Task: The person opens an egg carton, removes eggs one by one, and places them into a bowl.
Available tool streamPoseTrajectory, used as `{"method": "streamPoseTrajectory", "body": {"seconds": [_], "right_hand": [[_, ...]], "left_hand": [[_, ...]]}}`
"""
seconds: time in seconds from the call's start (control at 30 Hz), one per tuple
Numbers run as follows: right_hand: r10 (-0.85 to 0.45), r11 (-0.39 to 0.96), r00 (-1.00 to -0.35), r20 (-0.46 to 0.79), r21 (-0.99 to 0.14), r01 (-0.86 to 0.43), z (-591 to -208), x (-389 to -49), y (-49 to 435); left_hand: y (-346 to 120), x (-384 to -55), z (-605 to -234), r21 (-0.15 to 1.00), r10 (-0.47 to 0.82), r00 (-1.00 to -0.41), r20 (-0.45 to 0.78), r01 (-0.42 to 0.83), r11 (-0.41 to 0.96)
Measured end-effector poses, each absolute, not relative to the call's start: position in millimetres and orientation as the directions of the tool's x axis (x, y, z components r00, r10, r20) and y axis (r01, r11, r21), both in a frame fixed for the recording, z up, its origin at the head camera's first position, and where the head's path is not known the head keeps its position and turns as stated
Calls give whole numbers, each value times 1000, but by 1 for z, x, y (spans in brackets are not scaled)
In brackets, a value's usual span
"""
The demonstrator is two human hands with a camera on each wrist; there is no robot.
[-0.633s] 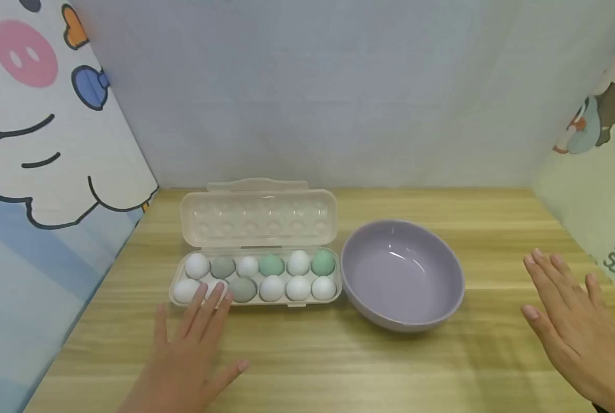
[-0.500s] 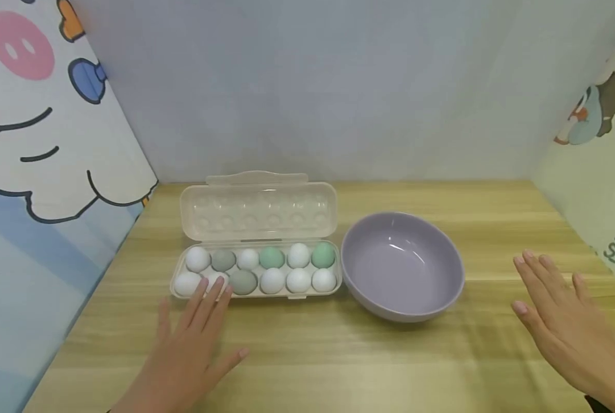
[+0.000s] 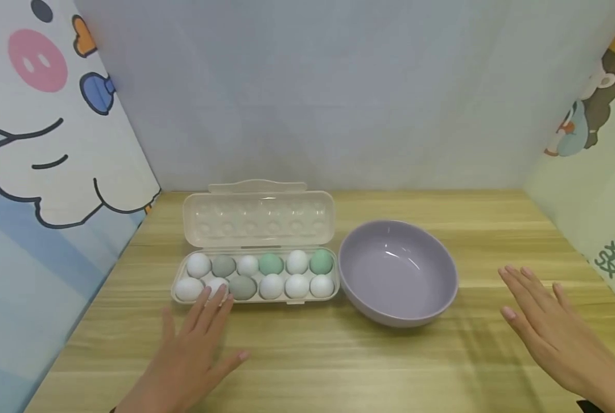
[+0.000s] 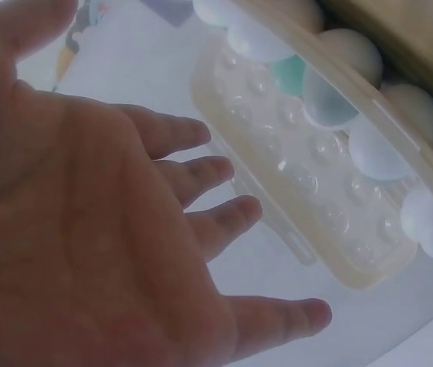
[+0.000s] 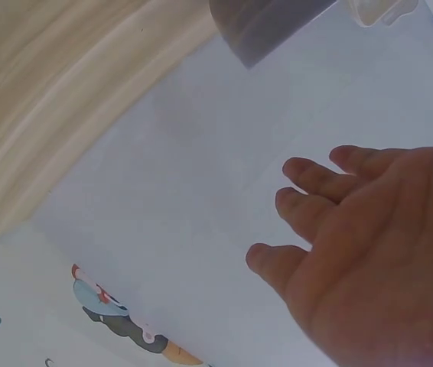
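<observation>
An egg carton (image 3: 295, 302), lid (image 3: 259, 222) already up, holds all twelve eggs (image 3: 271, 286) beside a purple bowl (image 3: 397, 275), handling seemingly not begun, left hand (image 3: 186, 357) nearby, right hand (image 3: 555, 328) apart, both spread and gripping nothing.

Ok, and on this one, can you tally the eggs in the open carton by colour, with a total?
White eggs: 8
Grey eggs: 2
Green eggs: 2
Total: 12
</observation>
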State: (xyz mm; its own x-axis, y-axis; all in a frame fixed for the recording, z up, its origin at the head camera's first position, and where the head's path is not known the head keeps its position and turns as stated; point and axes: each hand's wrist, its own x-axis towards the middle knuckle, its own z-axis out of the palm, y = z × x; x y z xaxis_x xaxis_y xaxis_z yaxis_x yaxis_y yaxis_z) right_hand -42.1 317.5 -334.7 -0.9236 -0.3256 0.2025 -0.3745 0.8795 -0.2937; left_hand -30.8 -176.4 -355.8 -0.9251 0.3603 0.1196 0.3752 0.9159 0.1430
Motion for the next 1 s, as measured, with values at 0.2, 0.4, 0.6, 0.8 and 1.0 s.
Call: {"method": "streamPoseTrajectory", "body": {"seconds": [0.2, 0.4, 0.6, 0.8, 1.0], "right_hand": [[-375, 830, -912, 164, -379, -409, -335, -64, 316], [-410, 776, -904, 121, -475, -415, -343, -102, 307], [-413, 729, -903, 121, -550, -408, -356, -137, 290], [-373, 736, -921, 112, -570, -367, -369, -159, 283], [-320, 649, -945, 66, -712, -269, -379, -167, 279]], "left_hand": [[-167, -52, -354, 102, 467, -873, 139, 482, 870], [-140, -91, -353, 46, 603, -764, 229, 627, 778], [-104, -125, -358, 41, 696, -665, 272, 730, 682], [-79, -143, -368, 99, 696, -668, 265, 736, 669], [-68, -153, -373, 168, 683, -710, 172, 704, 690]]}}
